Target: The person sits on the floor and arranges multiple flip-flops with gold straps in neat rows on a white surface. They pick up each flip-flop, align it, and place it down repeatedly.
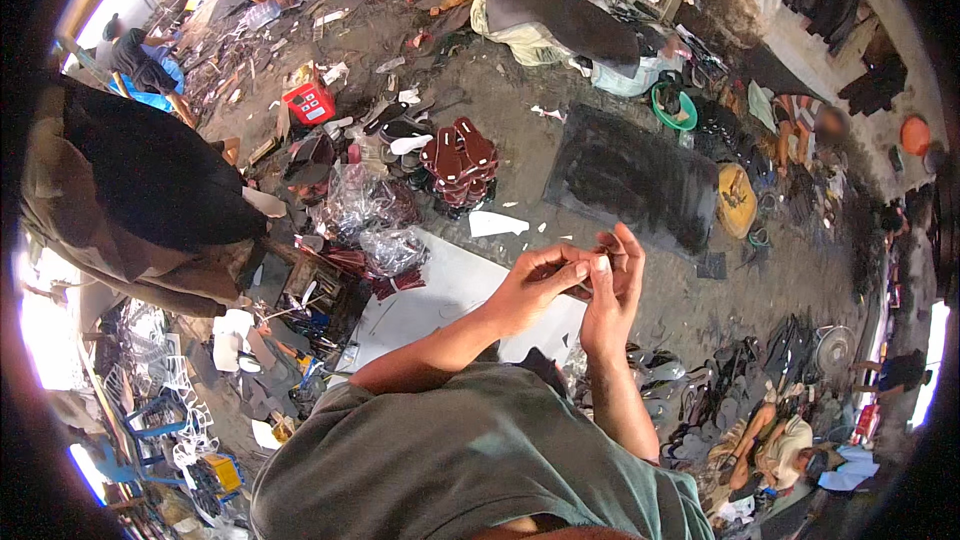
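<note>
My left hand (537, 285) and my right hand (612, 298) meet in front of my chest, thumbs close together. The left fingers are curled in and pressed to the thumb. On the right, the thumb bends inward while the fingers curve up around the same spot. Whatever is pinched between them is too small or hidden to make out. Below the hands lies a white sheet (400, 325), with a dark scrap (545, 368) on it near my shirt. Beyond the sheet stands a stack of maroon sandals (459, 160).
Left of the sheet are clear plastic bags (365, 202) and a red box (309, 102). A black mat (635, 180) lies ahead, beside a yellow container (736, 200) and a green basin (674, 107). Several people sit around the floor, one person (780, 450) at lower right near a fan (834, 350).
</note>
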